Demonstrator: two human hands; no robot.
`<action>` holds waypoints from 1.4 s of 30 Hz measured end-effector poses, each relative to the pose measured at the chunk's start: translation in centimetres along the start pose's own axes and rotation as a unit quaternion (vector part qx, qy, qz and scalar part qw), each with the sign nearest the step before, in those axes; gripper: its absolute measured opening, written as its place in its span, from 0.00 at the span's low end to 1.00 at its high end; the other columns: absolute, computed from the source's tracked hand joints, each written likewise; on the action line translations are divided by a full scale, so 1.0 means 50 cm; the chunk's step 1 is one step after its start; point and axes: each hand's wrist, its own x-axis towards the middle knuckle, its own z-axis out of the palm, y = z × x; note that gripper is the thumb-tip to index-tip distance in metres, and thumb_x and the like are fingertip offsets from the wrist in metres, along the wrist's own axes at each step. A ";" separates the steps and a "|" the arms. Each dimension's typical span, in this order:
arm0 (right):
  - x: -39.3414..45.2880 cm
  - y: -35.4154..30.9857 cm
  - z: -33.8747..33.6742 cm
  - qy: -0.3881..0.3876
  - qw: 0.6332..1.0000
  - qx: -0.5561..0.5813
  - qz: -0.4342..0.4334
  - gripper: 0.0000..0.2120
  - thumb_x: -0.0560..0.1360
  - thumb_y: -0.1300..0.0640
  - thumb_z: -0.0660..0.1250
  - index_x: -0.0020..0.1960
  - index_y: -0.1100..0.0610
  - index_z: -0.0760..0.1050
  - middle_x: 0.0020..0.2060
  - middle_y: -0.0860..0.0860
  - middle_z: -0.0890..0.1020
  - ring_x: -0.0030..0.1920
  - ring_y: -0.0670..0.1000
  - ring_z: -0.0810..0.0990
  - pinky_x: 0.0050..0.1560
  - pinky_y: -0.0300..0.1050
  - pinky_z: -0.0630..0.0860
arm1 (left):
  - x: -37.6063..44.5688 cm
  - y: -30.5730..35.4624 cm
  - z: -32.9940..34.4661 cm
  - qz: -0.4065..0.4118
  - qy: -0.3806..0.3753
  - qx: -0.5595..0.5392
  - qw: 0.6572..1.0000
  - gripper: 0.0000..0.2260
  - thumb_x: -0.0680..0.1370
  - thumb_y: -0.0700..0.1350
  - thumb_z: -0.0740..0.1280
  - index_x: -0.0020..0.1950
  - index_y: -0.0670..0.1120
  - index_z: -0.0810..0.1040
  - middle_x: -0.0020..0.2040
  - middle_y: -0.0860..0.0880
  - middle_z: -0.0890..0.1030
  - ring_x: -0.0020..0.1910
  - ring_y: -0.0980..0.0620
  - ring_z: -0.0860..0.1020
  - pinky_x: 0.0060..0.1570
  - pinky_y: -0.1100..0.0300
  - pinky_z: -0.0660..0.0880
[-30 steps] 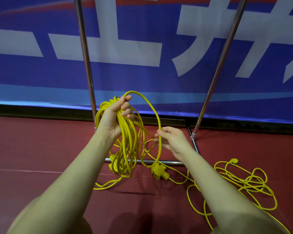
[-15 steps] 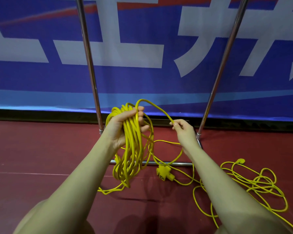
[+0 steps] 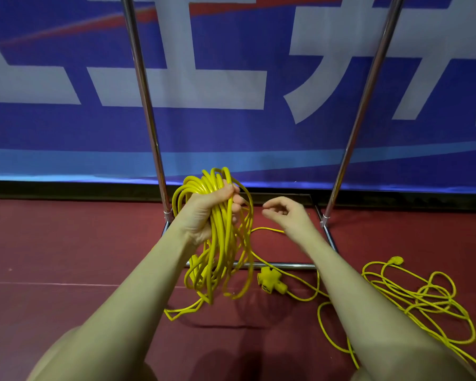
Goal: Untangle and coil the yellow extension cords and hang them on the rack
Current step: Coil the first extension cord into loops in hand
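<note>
Right hand [image 3: 285,213] let go of the loop, loose now; left hand [image 3: 206,213] grips the coil [image 3: 217,254] over red floor [image 3: 66,243], blue banner [image 3: 231,133] behind the rack [image 3: 146,105].

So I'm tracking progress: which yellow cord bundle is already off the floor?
The coiled bundle gripped in the left hand, by the rack's left pole. The loose tangle at right lies spread on the floor.
</note>
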 end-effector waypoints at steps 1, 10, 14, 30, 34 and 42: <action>-0.005 -0.004 0.003 -0.019 1.000 -0.002 -0.001 0.03 0.74 0.64 0.69 0.48 0.59 0.79 0.40 0.51 0.79 0.38 0.41 0.73 0.41 0.28 0.68 | 0.000 0.000 0.002 0.000 0.000 -0.004 1.000 0.19 0.48 0.50 0.84 0.31 0.45 0.83 0.27 0.50 0.79 0.23 0.58 0.77 0.22 0.66 0.73; -0.036 -0.025 0.054 -0.199 0.978 0.015 0.060 0.05 0.73 0.66 0.69 0.43 0.56 0.77 0.34 0.44 0.81 0.36 0.38 0.78 0.45 0.34 0.73 | 0.010 0.011 -0.016 -0.001 -0.053 -0.070 0.996 0.19 0.52 0.47 0.84 0.38 0.44 0.85 0.29 0.52 0.77 0.24 0.59 0.74 0.22 0.66 0.73; -0.036 -0.023 0.047 -0.111 0.990 0.040 0.079 0.08 0.71 0.71 0.68 0.41 0.60 0.75 0.24 0.44 0.80 0.28 0.38 0.77 0.36 0.33 0.74 | 0.009 0.014 -0.015 -0.006 -0.023 -0.063 0.998 0.12 0.58 0.45 0.80 0.39 0.44 0.85 0.31 0.51 0.79 0.27 0.58 0.79 0.25 0.63 0.76; -0.066 -0.110 0.044 -0.038 0.994 0.096 -0.020 0.07 0.71 0.63 0.72 0.37 0.56 0.76 0.30 0.47 0.77 0.30 0.37 0.72 0.37 0.30 0.68 | 0.049 -0.028 0.003 0.013 0.135 -0.022 0.991 0.05 0.78 0.38 0.63 0.48 0.42 0.78 0.25 0.51 0.74 0.25 0.57 0.74 0.30 0.64 0.74; -0.063 -0.106 0.048 -0.054 0.997 0.034 -0.048 0.12 0.70 0.68 0.71 0.37 0.53 0.75 0.32 0.49 0.76 0.32 0.40 0.73 0.38 0.32 0.70 | 0.052 -0.025 0.000 -0.005 0.110 -0.041 0.993 0.05 0.78 0.39 0.62 0.47 0.41 0.78 0.28 0.49 0.76 0.28 0.54 0.77 0.35 0.60 0.77; -0.050 -0.111 -0.008 0.036 0.965 0.255 0.041 0.08 0.80 0.65 0.58 0.46 0.62 0.74 0.28 0.52 0.68 0.23 0.45 0.67 0.25 0.38 0.67 | 0.041 -0.005 -0.018 -0.061 0.080 -0.002 0.995 0.13 0.81 0.45 0.55 0.44 0.41 0.76 0.21 0.54 0.64 0.17 0.58 0.62 0.23 0.67 0.68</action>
